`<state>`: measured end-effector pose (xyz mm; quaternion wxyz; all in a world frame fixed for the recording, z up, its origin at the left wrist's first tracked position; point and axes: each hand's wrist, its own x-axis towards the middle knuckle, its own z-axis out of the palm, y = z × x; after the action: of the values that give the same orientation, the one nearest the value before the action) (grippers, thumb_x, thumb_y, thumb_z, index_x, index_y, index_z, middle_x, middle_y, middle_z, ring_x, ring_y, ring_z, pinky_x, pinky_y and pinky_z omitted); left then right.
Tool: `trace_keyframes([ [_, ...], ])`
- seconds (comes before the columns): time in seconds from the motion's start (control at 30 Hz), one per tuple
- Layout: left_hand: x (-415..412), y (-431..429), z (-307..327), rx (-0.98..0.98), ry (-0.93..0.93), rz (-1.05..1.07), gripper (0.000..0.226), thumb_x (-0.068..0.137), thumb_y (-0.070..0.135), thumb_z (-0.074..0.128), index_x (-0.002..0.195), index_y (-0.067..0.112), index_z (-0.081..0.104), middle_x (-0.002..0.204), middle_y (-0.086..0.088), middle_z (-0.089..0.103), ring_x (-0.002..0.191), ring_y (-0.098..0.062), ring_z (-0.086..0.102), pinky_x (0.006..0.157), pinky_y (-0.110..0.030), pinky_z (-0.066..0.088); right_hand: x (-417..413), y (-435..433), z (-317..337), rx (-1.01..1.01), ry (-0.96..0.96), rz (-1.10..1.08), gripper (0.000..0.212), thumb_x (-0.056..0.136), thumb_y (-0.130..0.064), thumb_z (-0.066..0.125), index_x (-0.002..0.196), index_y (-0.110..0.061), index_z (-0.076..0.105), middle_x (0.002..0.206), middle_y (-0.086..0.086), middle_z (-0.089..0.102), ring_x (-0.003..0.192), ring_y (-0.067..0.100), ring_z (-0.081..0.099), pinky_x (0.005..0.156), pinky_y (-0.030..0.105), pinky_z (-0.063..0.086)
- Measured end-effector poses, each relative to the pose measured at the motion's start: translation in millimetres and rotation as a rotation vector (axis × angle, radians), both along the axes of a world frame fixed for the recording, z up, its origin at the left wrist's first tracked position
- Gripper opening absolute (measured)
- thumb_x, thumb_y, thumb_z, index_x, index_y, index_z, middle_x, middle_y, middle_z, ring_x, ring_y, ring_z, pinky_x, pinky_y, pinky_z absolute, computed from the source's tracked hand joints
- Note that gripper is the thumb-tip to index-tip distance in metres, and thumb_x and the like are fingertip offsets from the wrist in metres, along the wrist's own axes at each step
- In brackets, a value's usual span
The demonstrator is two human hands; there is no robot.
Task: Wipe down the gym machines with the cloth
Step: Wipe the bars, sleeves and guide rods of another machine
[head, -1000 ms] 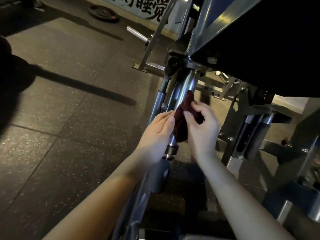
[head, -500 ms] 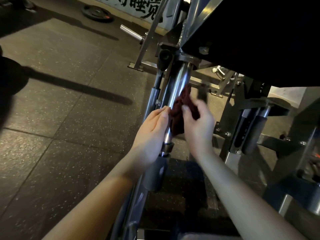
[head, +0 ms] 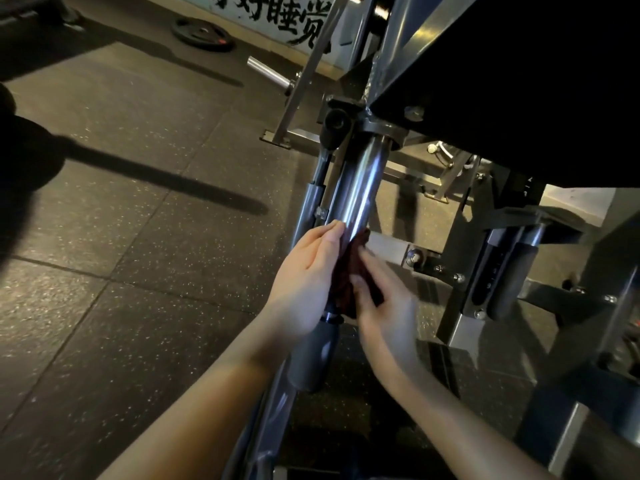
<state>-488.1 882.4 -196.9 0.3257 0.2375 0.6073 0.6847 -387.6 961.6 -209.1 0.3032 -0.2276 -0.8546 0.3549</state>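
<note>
Head cam: both bare forearms come up from the bottom edge twd the gym machine. Between them, low on the frame, sits a grey sleeve, tilted the same way as the tube above it.

L side: left hand lies w/ fingers straight and together against the side of the chrome tube. Its tips touch bare metal just above the cloth. It presses and grasps nothing.

R side: right hand is motion-blurred, but thumb and fingers curl onto the cloth and grip it.

Cloth is dark red and bunched. It sits on the lower end of the chrome tube, sandwiched btwn both hands, just above the grey sleeve.

Past the hands the tube runs up and away, bright w/ reflections, into a dark collar under a big black pad that fills the upper R. To the R of the hands there's a bolt on a steel bracket, then a black roller standing near upright on the frame.

L of the machine: speckled rubber floor in tiles, crossed by long shadows. Farther back, a shiny bar stub pokes out from the frame. A black weight plate lies flat on the floor. Behind it is a pale wall sign w/ black characters, cut off at the top edge.
</note>
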Motion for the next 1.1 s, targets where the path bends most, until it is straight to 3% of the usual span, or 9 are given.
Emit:
trace_keyframes([
  [0.2, 3.8, -0.7, 3.8, -0.005, -0.004, 0.002, 0.037, 0.104, 0.044, 0.029, 0.129, 0.034, 0.055, 0.120, 0.020, 0.059, 0.109, 0.009, 0.054, 0.085, -0.015, 0.038, -51.6, 48.0, 31.2, 0.147, 0.030, -0.140, 0.042, 0.095, -0.009, 0.052, 0.136, -0.013, 0.049, 0.137, 0.003, 0.055, 0.128, 0.014, 0.051, 0.104, 0.040, 0.047],
  [0.27, 3.7, -0.6, 4.4, 0.002, -0.028, -0.012, 0.034, 0.104, 0.043, 0.029, 0.123, 0.036, 0.056, 0.115, 0.020, 0.061, 0.103, 0.012, 0.056, 0.080, -0.011, 0.040, -43.8, 37.6, 24.2, 0.097, 0.012, -0.112, 0.041, 0.096, -0.011, 0.050, 0.137, -0.014, 0.050, 0.139, 0.000, 0.054, 0.129, 0.011, 0.050, 0.105, 0.036, 0.046],
  [0.4, 3.8, 0.3, 5.2, 0.017, -0.098, 0.015, 0.034, 0.103, 0.041, 0.033, 0.122, 0.031, 0.059, 0.119, 0.011, 0.063, 0.107, 0.005, 0.058, 0.082, -0.014, 0.042, -1.5, 7.4, 5.1, 0.039, -0.074, 0.052, 0.041, 0.094, -0.005, 0.051, 0.130, -0.025, 0.050, 0.124, -0.028, 0.049, 0.118, -0.018, 0.045, 0.099, 0.007, 0.037],
  [0.53, 6.9, 1.1, 5.1, -0.001, -0.040, 0.027, 0.029, 0.104, 0.042, 0.030, 0.112, 0.041, 0.058, 0.111, 0.017, 0.063, 0.101, 0.010, 0.056, 0.082, -0.015, 0.039, -38.8, 38.2, 32.4, 0.211, -0.078, -0.072, 0.041, 0.094, -0.006, 0.052, 0.135, -0.009, 0.051, 0.137, 0.003, 0.054, 0.129, 0.006, 0.047, 0.109, 0.024, 0.038],
  [0.67, 6.0, 1.8, 4.2, 0.002, -0.039, 0.019, 0.029, 0.104, 0.043, 0.030, 0.109, 0.042, 0.058, 0.108, 0.019, 0.064, 0.096, 0.013, 0.057, 0.079, -0.013, 0.038, -41.6, 36.1, 27.6, 0.248, -0.056, -0.099, 0.042, 0.095, -0.013, 0.047, 0.136, -0.011, 0.050, 0.142, 0.006, 0.051, 0.133, 0.017, 0.047, 0.108, 0.035, 0.042],
  [0.8, 3.2, -0.5, 6.1, 0.027, -0.134, 0.011, 0.029, 0.102, 0.043, 0.037, 0.112, 0.033, 0.063, 0.109, 0.011, 0.067, 0.098, 0.003, 0.063, 0.075, -0.013, 0.045, 4.7, 4.9, -1.6, 0.191, -0.120, 0.020, 0.043, 0.092, -0.005, 0.051, 0.134, -0.016, 0.053, 0.139, -0.007, 0.044, 0.128, -0.006, 0.038, 0.107, 0.020, 0.040],
  [0.87, 3.8, -0.2, 4.1, 0.023, -0.116, 0.005, 0.033, 0.103, 0.042, 0.036, 0.120, 0.029, 0.061, 0.113, 0.007, 0.066, 0.102, 0.000, 0.062, 0.075, -0.013, 0.047, 0.4, 8.9, 2.2, 0.259, -0.107, 0.027, 0.039, 0.091, -0.008, 0.052, 0.130, -0.010, 0.057, 0.133, -0.002, 0.045, 0.124, -0.003, 0.038, 0.104, 0.012, 0.038],
  [1.0, 1.1, 1.9, -0.8, 0.009, -0.050, -0.004, 0.036, 0.105, 0.040, 0.032, 0.128, 0.030, 0.057, 0.112, 0.008, 0.064, 0.093, 0.004, 0.063, 0.064, -0.006, 0.045, -31.2, 26.5, 15.9, 0.291, -0.037, -0.093, 0.041, 0.090, -0.016, 0.050, 0.129, -0.008, 0.058, 0.132, 0.011, 0.049, 0.122, 0.015, 0.045, 0.103, 0.033, 0.043],
  [1.1, -3.1, 1.8, -6.9, 0.005, -0.018, -0.036, 0.034, 0.104, 0.043, 0.034, 0.124, 0.030, 0.059, 0.114, 0.007, 0.065, 0.102, -0.004, 0.062, 0.077, -0.017, 0.049, -22.7, 15.5, 2.7, 0.197, 0.031, -0.120, 0.039, 0.092, -0.009, 0.056, 0.131, -0.010, 0.056, 0.125, 0.005, 0.051, 0.115, 0.001, 0.049, 0.098, 0.018, 0.043],
])
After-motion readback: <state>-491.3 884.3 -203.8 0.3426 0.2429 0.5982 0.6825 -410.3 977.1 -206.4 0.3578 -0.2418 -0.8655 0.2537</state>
